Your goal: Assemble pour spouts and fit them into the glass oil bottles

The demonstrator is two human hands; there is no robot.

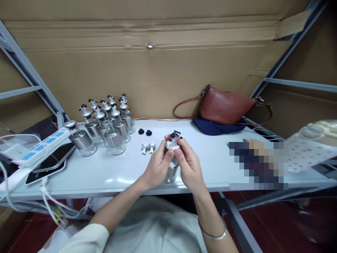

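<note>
Both of my hands hold one steel-and-glass dispenser bottle (170,173) above the white table's (110,175) front edge. My left hand (158,165) wraps around the bottle's side, with its fingers at the silver cap. My right hand (187,162) pinches the cap and black-tipped spout (174,139) on top. Two small silver spout parts (147,148) lie on the table just left of my hands. Two black caps (145,132) sit a little further back.
Several finished dispenser bottles (107,123) stand grouped at the back left. A power strip (42,146) and a tablet (50,163) lie at the left edge. A brown leather bag (223,105) rests on blue cloth at the back right. A blurred patch covers something at the right.
</note>
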